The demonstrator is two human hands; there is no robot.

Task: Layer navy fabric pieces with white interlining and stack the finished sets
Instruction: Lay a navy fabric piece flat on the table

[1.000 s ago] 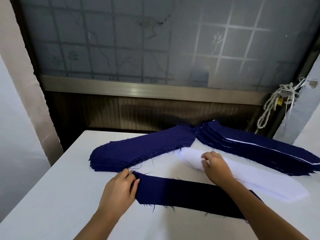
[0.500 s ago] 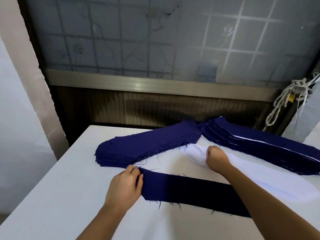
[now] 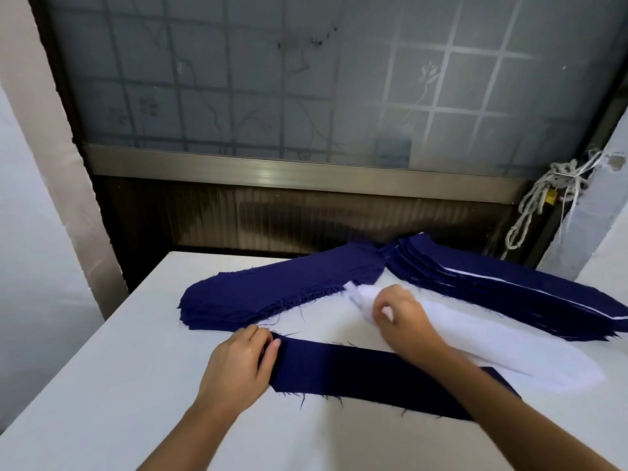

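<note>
Curled fingers of my left hand [image 3: 238, 365] pinch the end of one loose navy piece [image 3: 367, 375], which lies flat and runs from that grip away under my right forearm. My right hand [image 3: 404, 321] nips the lifted, blurred tip of the one white interlining pile [image 3: 492, 345] that stretches off past my right wrist. Two dark heaps lie beyond my hands, a plain navy stack [image 3: 278, 290] just past my left knuckles and a layered stack [image 3: 509, 290] with thin white edges behind my right hand, while bare table [image 3: 102, 385] spreads left of my left hand and frayed threads fringe the loose piece's edges.
</note>
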